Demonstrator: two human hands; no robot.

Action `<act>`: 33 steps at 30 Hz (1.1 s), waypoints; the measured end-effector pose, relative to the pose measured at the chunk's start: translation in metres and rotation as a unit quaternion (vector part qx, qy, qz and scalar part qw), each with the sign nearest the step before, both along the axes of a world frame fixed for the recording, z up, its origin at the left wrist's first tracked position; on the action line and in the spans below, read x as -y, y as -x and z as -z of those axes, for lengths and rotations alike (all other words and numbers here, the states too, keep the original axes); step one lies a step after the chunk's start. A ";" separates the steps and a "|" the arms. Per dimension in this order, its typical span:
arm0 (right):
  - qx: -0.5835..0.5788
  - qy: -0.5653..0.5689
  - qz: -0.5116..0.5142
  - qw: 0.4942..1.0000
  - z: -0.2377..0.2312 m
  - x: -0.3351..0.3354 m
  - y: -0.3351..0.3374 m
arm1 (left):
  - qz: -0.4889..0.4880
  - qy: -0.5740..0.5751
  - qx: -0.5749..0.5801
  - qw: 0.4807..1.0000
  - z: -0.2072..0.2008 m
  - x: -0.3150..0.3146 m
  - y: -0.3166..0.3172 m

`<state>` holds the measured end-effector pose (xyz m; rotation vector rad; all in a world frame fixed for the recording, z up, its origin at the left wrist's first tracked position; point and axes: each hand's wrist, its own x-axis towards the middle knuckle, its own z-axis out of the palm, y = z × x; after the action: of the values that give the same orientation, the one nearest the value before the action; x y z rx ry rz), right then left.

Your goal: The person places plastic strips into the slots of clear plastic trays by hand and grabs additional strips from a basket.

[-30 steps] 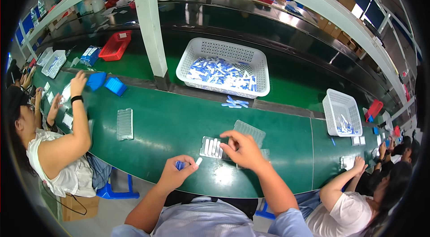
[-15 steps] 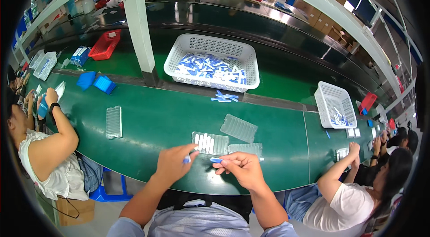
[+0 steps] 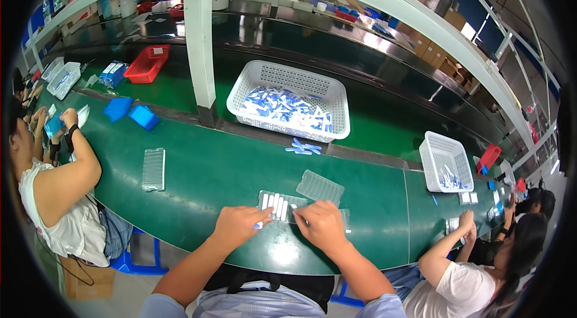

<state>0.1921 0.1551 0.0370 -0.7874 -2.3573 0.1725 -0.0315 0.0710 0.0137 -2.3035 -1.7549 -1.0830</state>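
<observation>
A clear plastic tray with ridged slots (image 3: 290,214) lies on the green bench before me, with several white strips (image 3: 274,204) side by side in its left part. My left hand (image 3: 239,226) is at the tray's left front, its index finger reaching onto the strips. Tucked in its curled fingers is a small blue-and-white plastic strip (image 3: 258,225). Over the tray's right part, my right hand (image 3: 318,222) pinches another small strip (image 3: 294,206), mostly covered by the fingers. Behind it lies a second clear tray (image 3: 320,188); a third (image 3: 345,220) is partly hidden by the right hand.
A white basket (image 3: 342,98) full of blue-and-white strips stands beyond, with a few loose strips (image 3: 302,147) before it. Another clear tray (image 3: 154,169) lies left. A white upright post (image 3: 200,47) rises behind the bench. Co-workers sit at left and right, near a second basket (image 3: 446,162).
My right hand has brought its strip forward onto the tray's right part. My left hand has closed in on the strips in the tray. The whole view has shifted slightly.
</observation>
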 end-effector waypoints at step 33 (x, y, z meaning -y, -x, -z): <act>0.089 0.081 -0.129 0.984 -0.001 -0.014 -0.015 | -0.046 0.046 0.001 0.998 0.013 0.000 0.000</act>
<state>0.2072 0.1689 0.0384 -0.5895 -2.6379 0.4236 -0.0315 0.0712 0.0004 -2.2466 -1.9298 -1.0109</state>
